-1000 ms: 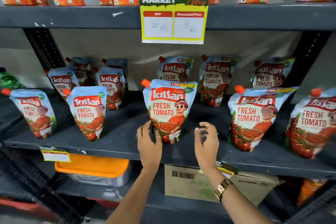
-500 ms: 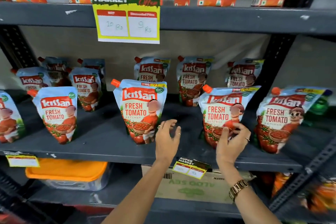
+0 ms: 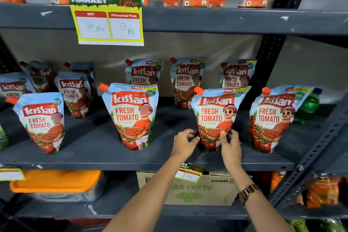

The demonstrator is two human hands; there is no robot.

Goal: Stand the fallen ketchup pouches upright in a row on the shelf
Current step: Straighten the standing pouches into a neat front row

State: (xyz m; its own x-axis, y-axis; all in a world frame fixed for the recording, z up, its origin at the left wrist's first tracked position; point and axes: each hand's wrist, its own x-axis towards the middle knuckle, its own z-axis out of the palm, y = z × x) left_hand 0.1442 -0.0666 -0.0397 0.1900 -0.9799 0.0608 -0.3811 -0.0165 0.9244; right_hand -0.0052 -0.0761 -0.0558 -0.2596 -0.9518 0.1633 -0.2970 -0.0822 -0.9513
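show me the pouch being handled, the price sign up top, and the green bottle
Held ketchup pouch (image 3: 214, 117), head view, label centre.
Price sign (image 3: 107, 22), head view, yellow panel.
Green bottle (image 3: 308, 105), head view, body beside the rightmost pouch.

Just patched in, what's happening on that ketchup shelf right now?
A person is tidying ketchup pouches on the grey shelf. Both hands are at the base of one front-row pouch: the left hand at its lower left edge, the right hand with its thumb on the front. That pouch stands upright, as do its front-row neighbours on the left and right. More pouches stand behind.
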